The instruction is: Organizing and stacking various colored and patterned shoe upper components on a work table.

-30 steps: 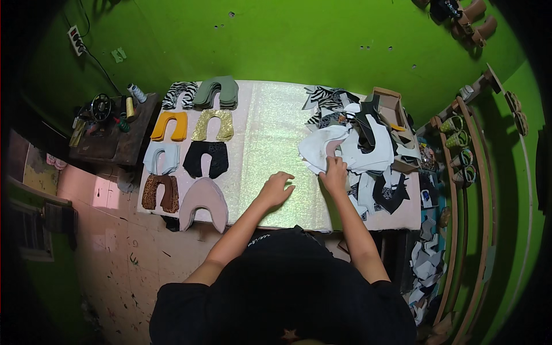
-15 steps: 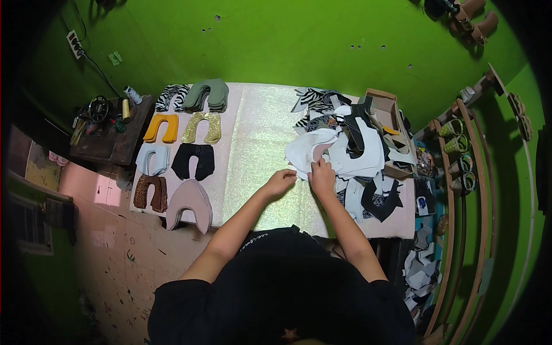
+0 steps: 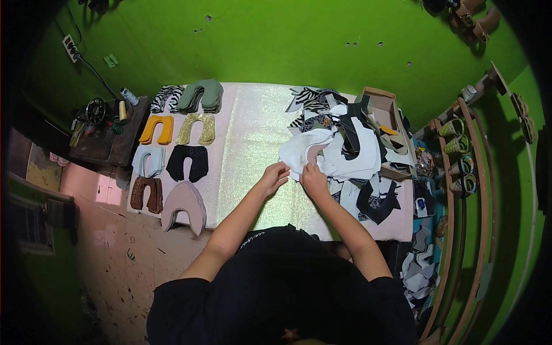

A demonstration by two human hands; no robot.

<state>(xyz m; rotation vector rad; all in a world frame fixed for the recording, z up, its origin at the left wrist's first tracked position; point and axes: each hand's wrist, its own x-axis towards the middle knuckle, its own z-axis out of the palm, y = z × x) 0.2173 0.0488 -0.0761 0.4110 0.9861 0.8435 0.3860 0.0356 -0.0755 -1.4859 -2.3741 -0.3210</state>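
Meeting now, both hands point(image 3: 294, 177) pinch the white piece point(image 3: 305, 150).

I am wearing a black short-sleeved top that fills the lower middle of the view, its sleeves ending above my elbows. Both my forearms are bare, and my left hand point(image 3: 275, 177) and right hand point(image 3: 313, 178) carry no gloves. A small pale marking sits on the cloth near my left shoulder.
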